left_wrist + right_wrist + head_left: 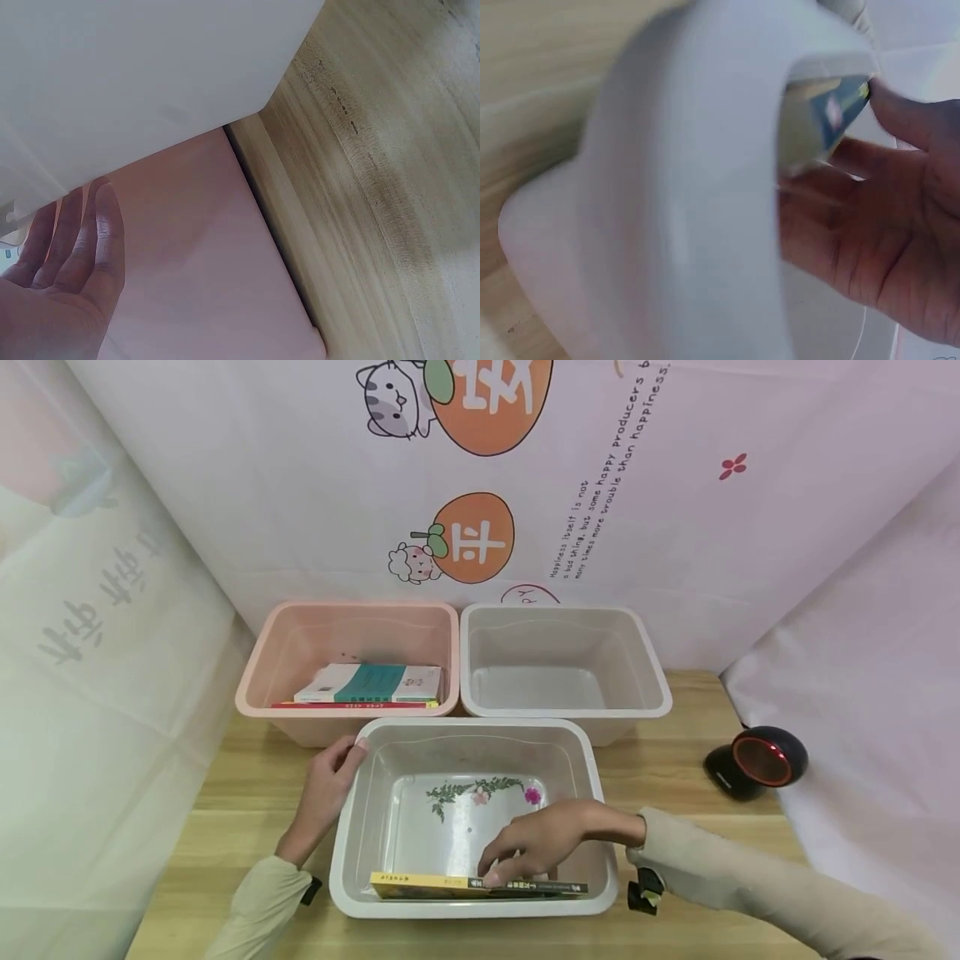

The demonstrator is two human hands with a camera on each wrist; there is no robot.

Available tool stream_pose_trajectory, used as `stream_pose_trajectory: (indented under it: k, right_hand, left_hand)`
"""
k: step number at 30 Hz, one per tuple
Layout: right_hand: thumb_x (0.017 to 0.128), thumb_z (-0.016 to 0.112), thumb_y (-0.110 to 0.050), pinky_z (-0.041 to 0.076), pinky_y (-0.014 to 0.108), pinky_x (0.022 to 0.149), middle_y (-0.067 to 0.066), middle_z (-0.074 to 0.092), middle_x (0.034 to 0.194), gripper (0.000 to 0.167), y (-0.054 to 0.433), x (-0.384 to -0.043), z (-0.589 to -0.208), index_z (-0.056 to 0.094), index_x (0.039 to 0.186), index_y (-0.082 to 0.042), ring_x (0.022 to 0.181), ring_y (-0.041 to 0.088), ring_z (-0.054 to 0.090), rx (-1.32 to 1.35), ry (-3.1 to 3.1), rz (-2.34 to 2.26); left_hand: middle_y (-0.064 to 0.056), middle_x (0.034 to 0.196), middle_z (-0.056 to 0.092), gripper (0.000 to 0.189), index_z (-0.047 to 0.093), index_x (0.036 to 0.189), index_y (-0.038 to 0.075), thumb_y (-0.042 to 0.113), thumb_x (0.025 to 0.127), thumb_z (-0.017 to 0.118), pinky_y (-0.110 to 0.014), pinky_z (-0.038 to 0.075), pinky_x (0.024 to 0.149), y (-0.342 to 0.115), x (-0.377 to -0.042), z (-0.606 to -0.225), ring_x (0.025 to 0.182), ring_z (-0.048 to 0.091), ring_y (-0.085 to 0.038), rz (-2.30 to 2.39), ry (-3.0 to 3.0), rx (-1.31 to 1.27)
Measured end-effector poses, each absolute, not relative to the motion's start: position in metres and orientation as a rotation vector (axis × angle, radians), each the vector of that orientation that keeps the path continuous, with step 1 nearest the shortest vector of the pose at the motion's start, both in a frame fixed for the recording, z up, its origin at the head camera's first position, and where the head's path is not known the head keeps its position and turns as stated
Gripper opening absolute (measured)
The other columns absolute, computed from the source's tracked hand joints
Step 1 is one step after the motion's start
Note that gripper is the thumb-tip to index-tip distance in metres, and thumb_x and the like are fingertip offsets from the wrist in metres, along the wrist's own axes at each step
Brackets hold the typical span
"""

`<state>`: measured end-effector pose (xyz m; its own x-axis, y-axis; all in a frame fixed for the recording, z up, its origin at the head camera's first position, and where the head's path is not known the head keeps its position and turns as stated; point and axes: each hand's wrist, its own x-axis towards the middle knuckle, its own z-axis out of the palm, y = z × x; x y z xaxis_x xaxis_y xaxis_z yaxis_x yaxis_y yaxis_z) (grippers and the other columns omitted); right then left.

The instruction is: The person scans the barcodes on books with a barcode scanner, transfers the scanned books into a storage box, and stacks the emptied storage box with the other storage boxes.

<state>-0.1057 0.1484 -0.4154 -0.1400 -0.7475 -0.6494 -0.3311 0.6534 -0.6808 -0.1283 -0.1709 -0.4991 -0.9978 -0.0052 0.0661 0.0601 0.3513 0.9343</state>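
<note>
The front light grey plastic bin (465, 910) has a flower print on its floor. My left hand (330, 781) holds its left rim near the far corner; in the left wrist view, the fingers (109, 232) reach up behind the bin wall (150, 67). Inside, along the near wall, a yellow spine (420, 881) runs on into a dark-spined book (551, 887); I cannot tell if these are separate books. My right hand (528, 843) pinches the dark-spined book at its upper edge. The right wrist view shows the thumb at a blue book corner (840, 109).
A pink bin (345, 712) behind on the left contains several books (367, 683). Beside it is another light grey bin (566, 712). A black device with a red ring (761, 760) stands to the right on the wooden table (667, 827). White printed cloth (315, 510) surrounds the table.
</note>
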Motion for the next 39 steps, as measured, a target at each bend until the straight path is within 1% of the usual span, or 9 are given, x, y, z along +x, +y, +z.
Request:
stream_pose_trajectory:
  k: [2,4,7,11,14,21,26,33,39]
  right_hand:
    - [0.112,0.052,-0.032,0.06,0.025,0.081,-0.003,0.07,0.13,0.041,0.149,-0.107,-0.415,0.056,0.148,-0.015,0.095,0.007,0.071,-0.85,1.716,-0.502]
    - [0.109,0.058,-0.027,0.058,0.023,0.087,-0.002,0.066,0.138,0.041,0.148,-0.106,-0.414,0.056,0.148,-0.015,0.107,0.004,0.067,-0.874,1.721,-0.514]
    - [0.102,0.067,-0.013,0.056,0.019,0.083,-0.004,0.064,0.139,0.052,0.147,-0.101,-0.409,0.052,0.152,-0.018,0.101,0.003,0.066,-0.907,1.799,-0.419]
    - [0.093,0.071,0.0,0.049,0.019,0.061,-0.007,0.071,0.111,0.069,0.148,-0.092,-0.407,0.048,0.154,-0.024,0.07,0.002,0.055,-0.958,1.927,-0.168]
    - [0.093,0.069,0.001,0.043,0.021,0.057,-0.006,0.064,0.085,0.056,0.148,-0.086,-0.408,0.056,0.142,-0.021,0.063,0.006,0.047,-1.07,2.014,-0.066]
    - [0.089,0.067,0.007,0.038,0.018,0.05,-0.011,0.048,0.069,0.036,0.153,-0.081,-0.408,0.059,0.116,-0.016,0.055,0.005,0.041,-1.16,2.245,-0.107]
    - [0.085,0.066,0.01,0.037,0.018,0.049,-0.009,0.056,0.07,0.038,0.157,-0.085,-0.407,0.061,0.114,-0.014,0.054,0.004,0.041,-1.237,2.391,-0.189]
    - [0.083,0.063,0.015,0.036,0.015,0.049,0.004,0.077,0.096,0.063,0.16,-0.09,-0.398,0.06,0.141,-0.009,0.055,0.002,0.042,-1.385,2.568,-0.159]
    - [0.071,0.057,0.025,0.027,0.018,0.044,0.002,0.077,0.097,0.071,0.163,-0.095,-0.388,0.067,0.128,-0.016,0.054,0.003,0.034,-1.386,2.672,-0.205]
  left_hand:
    - [-0.021,0.101,0.071,0.03,0.071,0.118,0.0,0.025,0.11,0.056,-0.026,0.058,0.062,-0.171,-0.129,-0.499,0.076,0.065,-0.013,-1.753,-2.526,-0.06]
    - [-0.021,0.101,0.07,0.029,0.071,0.118,0.0,0.024,0.11,0.056,-0.026,0.058,0.062,-0.171,-0.129,-0.499,0.076,0.065,-0.013,-1.751,-2.528,-0.061]
    - [-0.02,0.102,0.071,0.03,0.071,0.119,0.001,0.025,0.11,0.056,-0.026,0.058,0.063,-0.172,-0.129,-0.498,0.077,0.065,-0.013,-1.748,-2.538,-0.054]
    - [-0.02,0.104,0.071,0.031,0.071,0.121,0.001,0.026,0.11,0.055,-0.027,0.059,0.063,-0.172,-0.128,-0.497,0.078,0.066,-0.014,-1.765,-2.536,-0.054]
    - [-0.021,0.105,0.071,0.031,0.07,0.122,0.002,0.026,0.11,0.055,-0.027,0.06,0.062,-0.172,-0.128,-0.496,0.078,0.067,-0.016,-1.781,-2.533,-0.069]
    - [-0.022,0.104,0.07,0.033,0.07,0.121,0.002,0.028,0.111,0.054,-0.033,0.062,0.062,-0.172,-0.13,-0.498,0.078,0.068,-0.02,-1.769,-2.548,-0.06]
    - [-0.021,0.103,0.07,0.034,0.07,0.121,0.002,0.03,0.111,0.054,-0.037,0.062,0.062,-0.172,-0.13,-0.499,0.078,0.068,-0.021,-1.749,-2.564,-0.052]
    - [-0.021,0.101,0.07,0.033,0.07,0.12,0.003,0.03,0.11,0.055,-0.032,0.061,0.059,-0.172,-0.131,-0.5,0.075,0.067,-0.018,-1.749,-2.552,-0.054]
    - [-0.02,0.1,0.07,0.033,0.071,0.12,0.003,0.03,0.11,0.055,-0.03,0.06,0.06,-0.172,-0.129,-0.502,0.075,0.066,-0.018,-1.747,-2.557,-0.039]
